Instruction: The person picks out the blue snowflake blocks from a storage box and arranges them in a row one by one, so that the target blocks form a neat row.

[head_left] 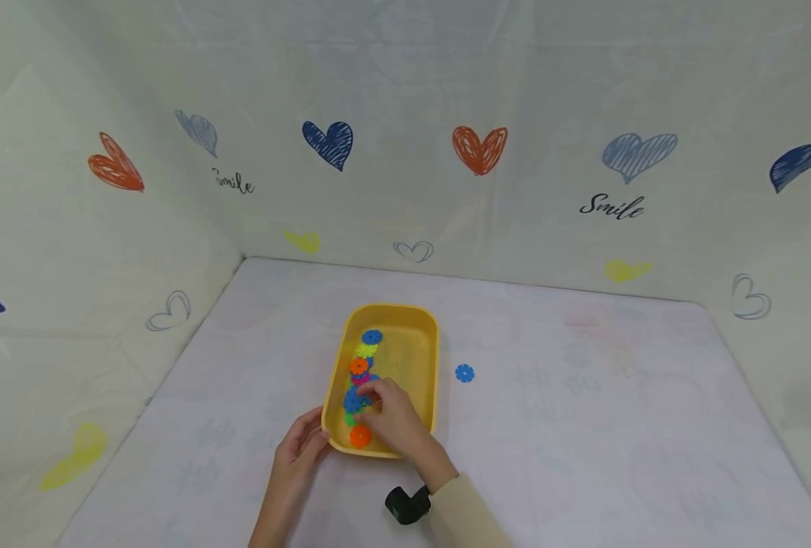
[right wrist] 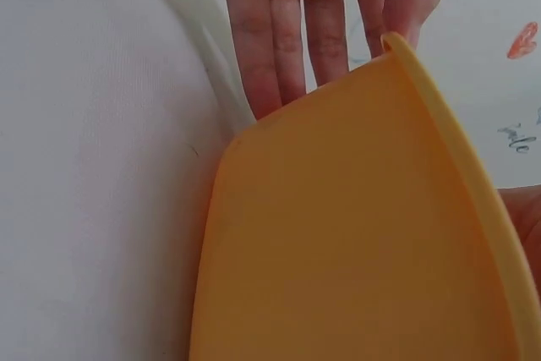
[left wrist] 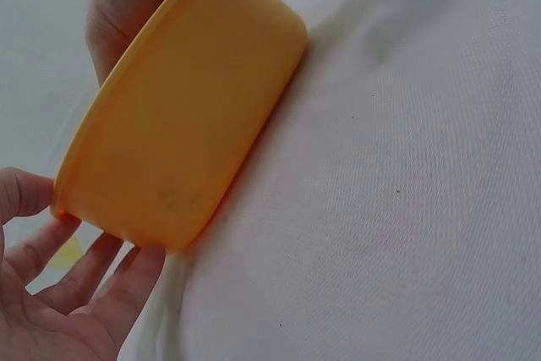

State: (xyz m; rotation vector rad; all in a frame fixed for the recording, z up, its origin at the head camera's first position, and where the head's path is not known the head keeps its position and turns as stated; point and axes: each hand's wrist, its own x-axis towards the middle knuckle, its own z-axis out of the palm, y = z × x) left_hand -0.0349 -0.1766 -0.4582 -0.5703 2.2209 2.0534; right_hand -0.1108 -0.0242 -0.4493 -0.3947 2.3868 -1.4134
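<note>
A: From the head view, what is the setting?

B: A pale cloth-covered table (head_left: 583, 426) closed in by cream walls (head_left: 405, 114) printed with hearts and the word "Smile". A yellow tray (head_left: 422, 358) sits near the front edge, holding a row of coloured gear pieces (head_left: 364, 358); one blue gear (head_left: 464, 373) lies on the cloth just beside it.

A: And the hands?

B: The left hand (head_left: 300, 445) has its fingers curled onto the tray's near corner. The right hand (head_left: 393, 417) reaches into the tray over the pieces (it covers them, so I cannot tell whether it pinches one).

A: The left wrist view?

B: Tray wall, cloth, thumb on the rim, fingers (left wrist: 127, 281) at its base.

A: The right wrist view?

B: Mostly orange-yellow wall; the gears are hidden and the right hand is cut off at the edge.
</note>
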